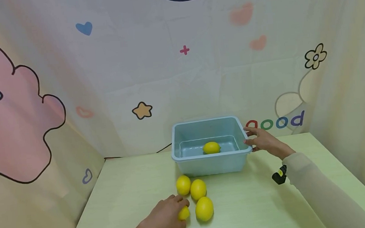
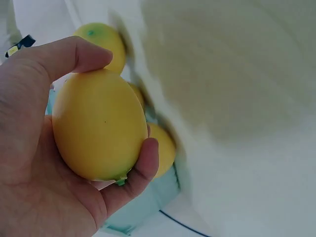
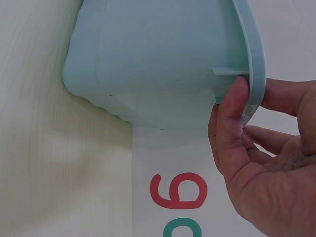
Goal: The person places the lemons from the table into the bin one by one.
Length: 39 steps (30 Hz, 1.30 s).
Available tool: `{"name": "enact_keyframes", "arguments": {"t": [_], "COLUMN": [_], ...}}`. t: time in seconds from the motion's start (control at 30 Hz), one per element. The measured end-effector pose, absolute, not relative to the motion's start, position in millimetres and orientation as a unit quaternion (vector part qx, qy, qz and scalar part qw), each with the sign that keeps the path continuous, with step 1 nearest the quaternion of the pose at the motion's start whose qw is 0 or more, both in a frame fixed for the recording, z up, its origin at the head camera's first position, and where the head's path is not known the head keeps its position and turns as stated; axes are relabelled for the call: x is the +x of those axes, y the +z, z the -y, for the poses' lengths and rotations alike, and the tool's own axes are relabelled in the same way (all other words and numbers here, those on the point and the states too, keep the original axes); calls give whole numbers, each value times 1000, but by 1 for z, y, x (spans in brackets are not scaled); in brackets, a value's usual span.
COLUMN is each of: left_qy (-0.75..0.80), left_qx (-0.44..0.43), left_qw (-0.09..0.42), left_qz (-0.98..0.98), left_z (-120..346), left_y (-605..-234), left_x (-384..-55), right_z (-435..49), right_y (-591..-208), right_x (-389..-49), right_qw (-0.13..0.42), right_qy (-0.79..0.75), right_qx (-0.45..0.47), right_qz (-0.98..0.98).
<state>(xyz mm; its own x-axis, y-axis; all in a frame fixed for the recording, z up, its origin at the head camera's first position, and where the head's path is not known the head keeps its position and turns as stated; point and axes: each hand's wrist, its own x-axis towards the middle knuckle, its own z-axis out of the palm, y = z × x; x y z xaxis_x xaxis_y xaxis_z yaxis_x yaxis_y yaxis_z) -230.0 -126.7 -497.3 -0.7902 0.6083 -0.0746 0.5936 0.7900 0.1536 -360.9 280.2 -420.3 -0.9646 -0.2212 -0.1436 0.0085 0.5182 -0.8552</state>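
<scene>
My left hand (image 1: 166, 215) grips a yellow lemon (image 2: 98, 126), thumb on one end and fingers curled round the other. Three more lemons lie close by on the table: one at the back (image 1: 183, 185), one beside it (image 1: 198, 189) and one nearer me (image 1: 204, 209). A light blue plastic bin (image 1: 212, 164) stands behind them, with a single lemon (image 1: 211, 148) on its floor. At the bin's right end my right hand (image 1: 265, 141) pinches the rim; in the right wrist view the thumb and fingers lie on either side of that rim (image 3: 256, 54).
The pale wooden table (image 1: 126, 182) ends at a printed cloth backdrop (image 1: 118, 79) right behind the bin. More cloth hangs along the left and right sides. A small black device (image 1: 280, 175) is at the right wrist.
</scene>
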Motion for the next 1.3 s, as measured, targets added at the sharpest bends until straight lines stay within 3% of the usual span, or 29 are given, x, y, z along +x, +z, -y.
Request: {"name": "enact_keyframes", "arguments": {"t": [0.5,0.9,1.3], "left_qy": [68,57,55], "left_qx": [335,347,342], "left_qw": [22,-48,-69], "left_qz": [-940,-935,-936], "left_z": [126,125,119], "left_y": [-450,-418,-392], "left_x": [-235,-246,-261], "right_z": [-279,-279,-280], "right_y": [-421,-418,-419], "right_x": [-360,-361,-359], "right_qw": [118,118,118], "right_qy": [-486,-482,-485], "right_qx": [-57,-53,-58], "right_qz": [-864,-867,-865]}}
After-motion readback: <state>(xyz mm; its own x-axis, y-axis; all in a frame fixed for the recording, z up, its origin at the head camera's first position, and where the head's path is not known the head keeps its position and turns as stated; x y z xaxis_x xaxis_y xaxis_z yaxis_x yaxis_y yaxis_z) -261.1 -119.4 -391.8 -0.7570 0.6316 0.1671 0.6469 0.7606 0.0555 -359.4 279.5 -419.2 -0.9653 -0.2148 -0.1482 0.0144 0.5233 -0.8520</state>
